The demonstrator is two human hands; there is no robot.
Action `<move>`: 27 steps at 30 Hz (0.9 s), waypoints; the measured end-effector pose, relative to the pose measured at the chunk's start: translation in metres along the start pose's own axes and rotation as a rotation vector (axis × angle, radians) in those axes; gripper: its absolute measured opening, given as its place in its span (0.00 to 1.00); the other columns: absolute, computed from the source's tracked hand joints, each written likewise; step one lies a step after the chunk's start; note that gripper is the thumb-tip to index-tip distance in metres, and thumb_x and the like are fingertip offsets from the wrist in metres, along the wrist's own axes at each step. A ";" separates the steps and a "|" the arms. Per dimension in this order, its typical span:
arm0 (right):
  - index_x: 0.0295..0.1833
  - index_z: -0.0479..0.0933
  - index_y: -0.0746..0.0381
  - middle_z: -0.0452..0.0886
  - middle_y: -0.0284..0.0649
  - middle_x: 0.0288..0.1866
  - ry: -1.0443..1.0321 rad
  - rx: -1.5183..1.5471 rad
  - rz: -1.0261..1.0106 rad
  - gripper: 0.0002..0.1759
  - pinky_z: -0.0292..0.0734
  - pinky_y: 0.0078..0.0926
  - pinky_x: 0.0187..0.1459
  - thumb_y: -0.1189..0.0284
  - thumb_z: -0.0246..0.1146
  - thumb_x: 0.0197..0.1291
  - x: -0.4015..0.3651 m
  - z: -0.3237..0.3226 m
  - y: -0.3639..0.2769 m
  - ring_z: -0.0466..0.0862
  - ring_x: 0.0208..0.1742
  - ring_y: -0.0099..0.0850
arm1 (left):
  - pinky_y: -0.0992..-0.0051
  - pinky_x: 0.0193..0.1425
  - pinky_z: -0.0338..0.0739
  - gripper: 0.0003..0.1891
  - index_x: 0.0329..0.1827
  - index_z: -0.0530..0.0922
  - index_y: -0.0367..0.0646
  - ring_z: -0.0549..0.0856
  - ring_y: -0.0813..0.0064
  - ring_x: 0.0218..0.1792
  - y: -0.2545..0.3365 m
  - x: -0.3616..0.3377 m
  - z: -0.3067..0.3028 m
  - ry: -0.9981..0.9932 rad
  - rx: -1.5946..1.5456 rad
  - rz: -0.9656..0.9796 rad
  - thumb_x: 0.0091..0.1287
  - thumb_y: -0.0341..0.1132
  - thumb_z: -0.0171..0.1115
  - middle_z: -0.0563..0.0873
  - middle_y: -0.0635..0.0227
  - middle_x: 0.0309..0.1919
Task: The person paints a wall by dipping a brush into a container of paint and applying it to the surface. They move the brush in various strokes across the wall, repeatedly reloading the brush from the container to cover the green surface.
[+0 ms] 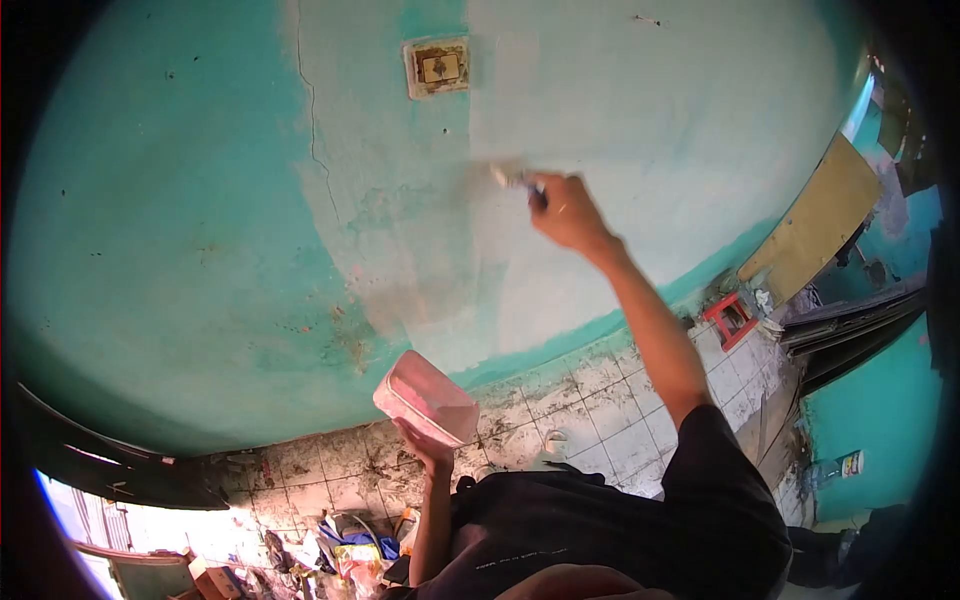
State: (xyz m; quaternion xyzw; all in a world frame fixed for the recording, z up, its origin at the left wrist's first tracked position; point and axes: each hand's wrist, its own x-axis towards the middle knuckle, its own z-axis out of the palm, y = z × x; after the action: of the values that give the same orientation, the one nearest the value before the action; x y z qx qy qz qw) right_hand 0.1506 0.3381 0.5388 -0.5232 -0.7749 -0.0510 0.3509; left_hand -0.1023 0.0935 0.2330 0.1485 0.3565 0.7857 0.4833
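Observation:
My right hand (568, 214) is closed round the handle of a paintbrush (512, 178), its pale bristles at the wall. The wall (200, 200) is turquoise on the left, with a paler coat over its middle and right. Low in the middle, my left hand (425, 446) holds up a pink rectangular tub (430, 398), open at the top, with its fingers on the underside. A wall socket box (438, 67) sits above and left of the brush, and a long crack runs down the wall beside it.
Dirty white floor tiles (610, 410) run along the wall's foot. A red stool (730, 320) and a leaning tan board (815, 220) are at the right. Bags and clutter (360, 555) lie at the lower left. A plastic bottle (835, 468) is at the lower right.

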 end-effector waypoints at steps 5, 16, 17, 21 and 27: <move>0.54 0.84 0.61 0.81 0.51 0.23 0.462 0.084 -0.179 0.15 0.76 0.36 0.29 0.72 0.64 0.62 0.091 -0.126 -0.044 0.81 0.21 0.42 | 0.57 0.84 0.41 0.45 0.85 0.39 0.49 0.43 0.63 0.83 0.002 0.010 0.003 -0.065 -0.068 -0.080 0.75 0.67 0.40 0.41 0.67 0.84; 0.51 0.78 0.67 0.82 0.62 0.41 -0.327 -0.107 0.163 0.16 0.81 0.53 0.46 0.74 0.62 0.57 -0.038 0.078 0.013 0.83 0.43 0.58 | 0.57 0.84 0.37 0.45 0.85 0.36 0.48 0.40 0.65 0.84 -0.013 0.017 -0.011 -0.050 -0.037 0.079 0.76 0.66 0.39 0.37 0.69 0.85; 0.49 0.79 0.65 0.83 0.60 0.43 -0.367 -0.087 0.115 0.15 0.80 0.51 0.49 0.73 0.63 0.56 -0.029 0.074 0.027 0.82 0.45 0.57 | 0.57 0.84 0.37 0.45 0.85 0.36 0.48 0.40 0.65 0.84 -0.015 0.016 -0.018 -0.073 0.034 0.162 0.76 0.66 0.39 0.38 0.69 0.85; 0.45 0.83 0.61 0.85 0.53 0.44 -0.148 -0.146 -0.071 0.12 0.79 0.44 0.53 0.67 0.65 0.58 0.078 -0.051 -0.008 0.84 0.50 0.49 | 0.57 0.84 0.36 0.43 0.85 0.36 0.50 0.38 0.66 0.84 0.019 0.014 0.015 -0.082 -0.124 0.003 0.77 0.64 0.38 0.37 0.69 0.85; 0.46 0.82 0.60 0.85 0.55 0.34 0.351 -0.160 -0.214 0.13 0.82 0.44 0.40 0.68 0.62 0.58 0.139 -0.161 -0.100 0.87 0.38 0.48 | 0.61 0.85 0.33 0.43 0.84 0.36 0.45 0.37 0.69 0.84 0.002 0.037 0.007 -0.016 -0.107 0.032 0.78 0.63 0.37 0.36 0.68 0.85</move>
State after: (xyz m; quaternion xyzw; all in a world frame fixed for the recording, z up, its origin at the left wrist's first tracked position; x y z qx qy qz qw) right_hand 0.1161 0.3297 0.7708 -0.4473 -0.7465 -0.2396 0.4304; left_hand -0.1173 0.1275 0.2355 0.1344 0.3079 0.8101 0.4805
